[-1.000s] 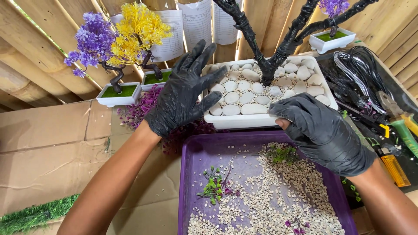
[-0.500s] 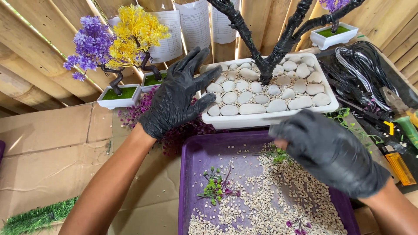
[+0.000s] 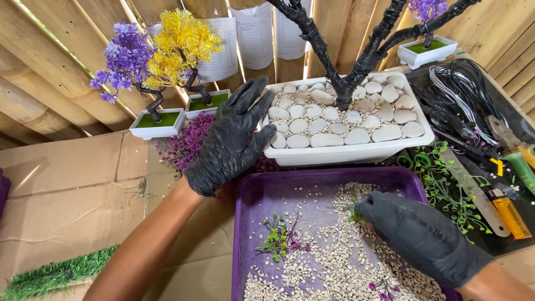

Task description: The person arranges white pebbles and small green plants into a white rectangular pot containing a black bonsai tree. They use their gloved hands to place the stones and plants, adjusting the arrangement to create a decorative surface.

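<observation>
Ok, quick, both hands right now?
Left hand: open, fingers spread against the white planter.
Right hand: down in the purple tray; grip cannot be told.

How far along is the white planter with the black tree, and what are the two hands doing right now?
Done, it seems: the white planter is covered with white stones around the black trunk. In hand: the left hand steadies the planter's left end; the right hand reaches into the fine gravel in the purple tray, fingertips at a green sprig. Left: the branches look bare, and loose sprigs lie in the tray.

Purple tray (image 3: 251, 200), white pot (image 3: 345, 153), black-gloved hands, yellow tree (image 3: 181, 39).
</observation>
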